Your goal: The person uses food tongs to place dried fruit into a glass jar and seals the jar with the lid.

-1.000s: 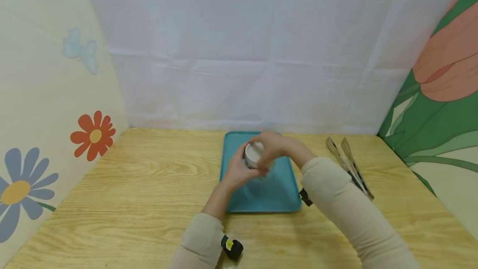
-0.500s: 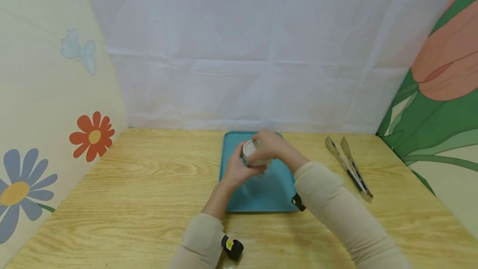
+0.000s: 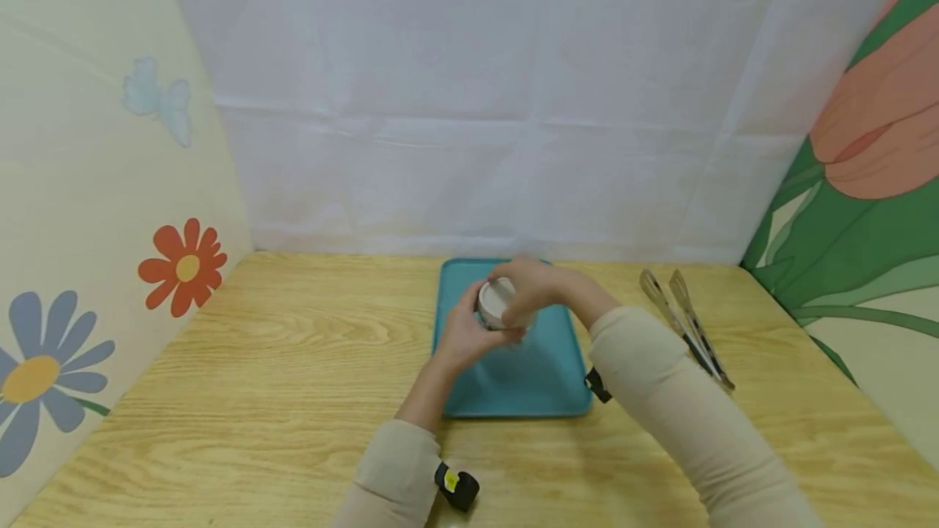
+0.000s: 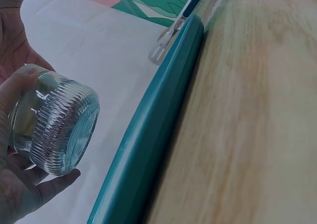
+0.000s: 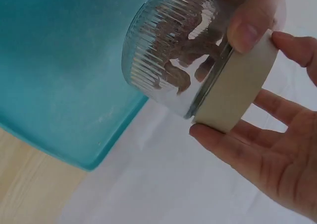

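Note:
A clear glass jar (image 4: 64, 125) with a ribbed lower half is held tilted above the blue-green tray (image 3: 521, 389). My left hand (image 3: 468, 336) grips its body from the left, thumb and fingers around the glass. Over the jar's mouth sits an off-white lid (image 5: 240, 85). My right hand (image 3: 537, 288) grasps this lid by its edge, thumb and fingers spread around the rim. In the right wrist view brownish shapes show through the glass, and the left thumb lies close to the lid. Part of the lid is hidden by the right hand in the head view.
Metal tongs (image 3: 689, 328) with dark grips lie on the wooden table (image 3: 293, 365) to the right of the tray. White cloth (image 3: 411, 104) hangs behind the table, with flower-printed panels on both sides.
My right hand and forearm swing slightly left half a second ago, then back right, at the lid. The left hand stays nearly still around the jar.

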